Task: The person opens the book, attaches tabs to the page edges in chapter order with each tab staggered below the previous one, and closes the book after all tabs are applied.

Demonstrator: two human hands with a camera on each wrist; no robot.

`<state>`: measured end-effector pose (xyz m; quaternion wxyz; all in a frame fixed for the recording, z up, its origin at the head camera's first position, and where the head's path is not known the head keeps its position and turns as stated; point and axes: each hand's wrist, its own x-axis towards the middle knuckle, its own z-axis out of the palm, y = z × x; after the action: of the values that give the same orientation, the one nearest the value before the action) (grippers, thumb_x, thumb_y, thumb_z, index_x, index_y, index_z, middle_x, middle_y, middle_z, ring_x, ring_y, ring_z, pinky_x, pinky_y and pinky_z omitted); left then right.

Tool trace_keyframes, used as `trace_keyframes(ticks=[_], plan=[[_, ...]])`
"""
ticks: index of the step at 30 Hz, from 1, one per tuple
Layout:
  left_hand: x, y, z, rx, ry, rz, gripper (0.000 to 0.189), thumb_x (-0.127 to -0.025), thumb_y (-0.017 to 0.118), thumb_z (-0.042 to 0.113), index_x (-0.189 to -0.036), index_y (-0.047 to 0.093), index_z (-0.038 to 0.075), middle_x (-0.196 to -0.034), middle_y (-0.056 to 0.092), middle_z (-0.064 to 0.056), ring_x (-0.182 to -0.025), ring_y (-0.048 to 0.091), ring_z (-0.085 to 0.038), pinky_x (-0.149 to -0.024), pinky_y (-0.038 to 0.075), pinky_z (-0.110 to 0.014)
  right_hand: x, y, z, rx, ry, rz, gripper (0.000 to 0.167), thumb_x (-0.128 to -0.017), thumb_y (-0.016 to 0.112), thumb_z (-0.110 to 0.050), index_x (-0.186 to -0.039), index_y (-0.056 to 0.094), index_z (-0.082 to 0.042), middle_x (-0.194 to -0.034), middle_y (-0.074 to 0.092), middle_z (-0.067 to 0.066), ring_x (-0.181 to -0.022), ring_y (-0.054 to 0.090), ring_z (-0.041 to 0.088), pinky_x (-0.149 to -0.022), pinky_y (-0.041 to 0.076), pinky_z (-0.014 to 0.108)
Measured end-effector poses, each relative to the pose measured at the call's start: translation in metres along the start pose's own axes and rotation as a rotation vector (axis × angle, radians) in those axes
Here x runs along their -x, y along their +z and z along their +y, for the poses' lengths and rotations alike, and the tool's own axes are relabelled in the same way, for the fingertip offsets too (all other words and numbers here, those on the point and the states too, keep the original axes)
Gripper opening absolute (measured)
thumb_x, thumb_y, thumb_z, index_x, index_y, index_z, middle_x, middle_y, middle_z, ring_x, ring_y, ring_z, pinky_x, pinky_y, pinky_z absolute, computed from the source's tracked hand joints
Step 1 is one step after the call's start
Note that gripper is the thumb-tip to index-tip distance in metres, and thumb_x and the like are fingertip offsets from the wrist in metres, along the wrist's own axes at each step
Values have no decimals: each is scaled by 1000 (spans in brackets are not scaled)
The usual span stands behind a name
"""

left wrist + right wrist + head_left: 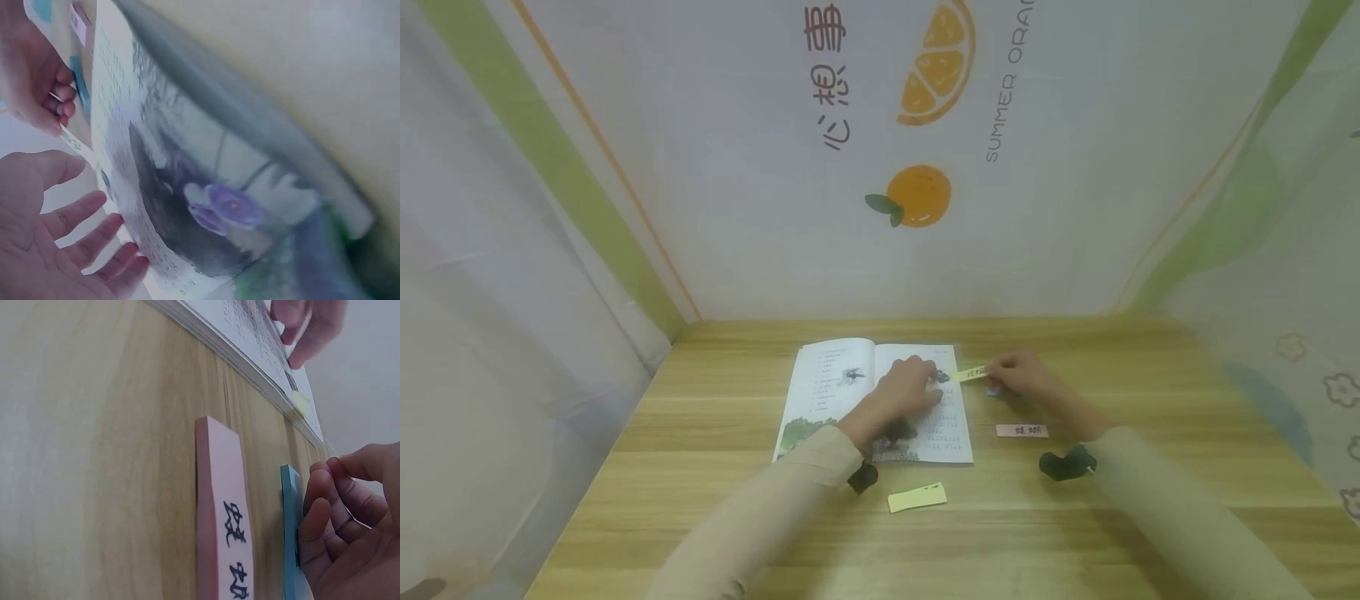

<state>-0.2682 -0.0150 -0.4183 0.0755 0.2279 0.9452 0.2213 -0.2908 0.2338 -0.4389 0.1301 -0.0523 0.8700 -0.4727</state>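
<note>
Wood-grain table (715, 400): open illustrated book (850, 392) lies toward its far edge. Left hand (910, 390), fingers spread, over the right-hand page (955, 433). Right hand (1026, 379) off that page's right edge, thumb and forefinger pinching. Pink sticky-note pad (1022, 431) beyond book's near right corner; yellow sticky-note pad (917, 497) off its near edge; blue sticky-note pad (290, 531) just beside right hand's fingers. Lettered yellow strip (972, 374) in that pinch, one end at the page edge.

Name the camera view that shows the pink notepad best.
The right wrist view: the pink notepad is large there, its thickness and black writing clear, though the frame crops it. The head view shows it whole but small; the left wrist only small and blurred, near the top left.
</note>
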Motion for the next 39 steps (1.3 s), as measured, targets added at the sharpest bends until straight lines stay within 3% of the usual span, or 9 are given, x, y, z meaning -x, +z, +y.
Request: trace_keyframes(ticks=[6, 15, 24, 32, 39], plan=[[-22, 3, -1, 13, -70, 54, 28, -97, 67, 29, -110, 69, 4, -100, 61, -8, -83, 55, -21, -72, 51, -33, 1, 0, -1, -6, 7, 5, 25, -103, 57, -14, -103, 71, 7, -86, 68, 10, -78, 62, 22, -70, 54, 31], [-42, 6, -2, 13, -138, 45, 31, -100, 63, 39, -86, 61, 11, -78, 56, -1, -67, 51, -16, -56, 47, -28, 1, 1, 2, -12, 1, 6, 24, -103, 57, -13, -102, 71, 7, -89, 68, 11, -81, 64, 23, -73, 56, 32], [-49, 12, 4, -69, -190, 35, 35, -99, 63, 45, -98, 65, 10, -92, 60, -3, -87, 58, -23, -73, 54, -40, 0, 3, 2, 9, -11, 17, 22, -101, 58, -11, -99, 71, 7, -85, 67, 11, -77, 63, 22, -70, 57, 33], [-49, 13, 7, -54, -193, 38, 29, -97, 69, 39, -97, 66, 10, -88, 59, -3, -79, 57, -21, -71, 54, -38, 1, 3, 3, 21, -22, 23, 22, -101, 58, -11, -98, 72, 6, -84, 68, 11, -77, 63, 22, -70, 56, 32], [-42, 10, 9, -31, -191, 22, 30, -95, 71, 37, -106, 65, 9, -99, 58, -5, -89, 56, -23, -76, 53, -39, 1, 4, 6, 49, -57, 12, 21, -101, 59, -10, -100, 71, 7, -86, 68, 11, -77, 64, 23, -70, 58, 32]])
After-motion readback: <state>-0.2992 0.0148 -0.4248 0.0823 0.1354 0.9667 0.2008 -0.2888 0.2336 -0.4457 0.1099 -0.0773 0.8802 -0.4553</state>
